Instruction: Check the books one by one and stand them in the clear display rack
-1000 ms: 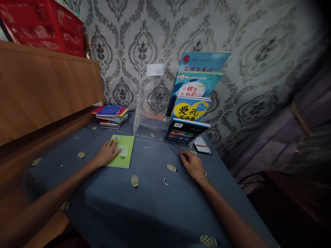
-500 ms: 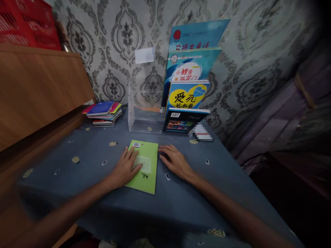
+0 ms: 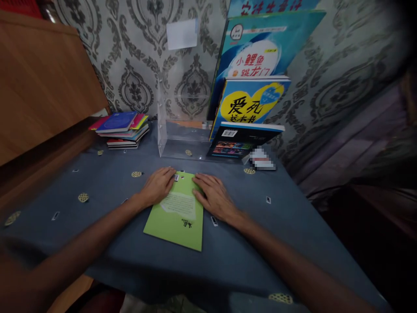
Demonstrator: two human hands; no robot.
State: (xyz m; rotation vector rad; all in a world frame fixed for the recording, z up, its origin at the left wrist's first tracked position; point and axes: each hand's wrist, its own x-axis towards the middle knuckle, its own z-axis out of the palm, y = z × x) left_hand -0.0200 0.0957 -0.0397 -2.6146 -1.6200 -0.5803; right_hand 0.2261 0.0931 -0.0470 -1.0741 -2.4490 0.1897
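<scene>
A green book [image 3: 174, 228] lies flat on the blue tablecloth with its back cover up, a pale text panel and dark lettering on it. My left hand [image 3: 158, 186] rests at its far-left corner, fingers close together and partly over the barcode. Across from it, my right hand [image 3: 215, 198] lies along the far-right corner, fingers stretched out and thumb on the cover. Neither hand shows a grip around the book. Beyond them stands a clear plastic book rack [image 3: 182, 150]. Its right side holds a black book [image 3: 237, 141], a blue-and-yellow book [image 3: 250, 102] and taller teal books [image 3: 289, 39].
A stack of books [image 3: 119, 126] sits at the back left beside a wooden cabinet [image 3: 39, 82]. A blurred-out item [image 3: 262, 158] lies right of the rack. The tablecloth [image 3: 107, 195] has a printed pattern. Behind is patterned wallpaper [image 3: 127, 65], with a white label [image 3: 182, 34] above the rack.
My left hand has slid from the middle of the cover to the far-left corner. My right hand has come from beside the book onto its far-right corner. The view has moved closer.
</scene>
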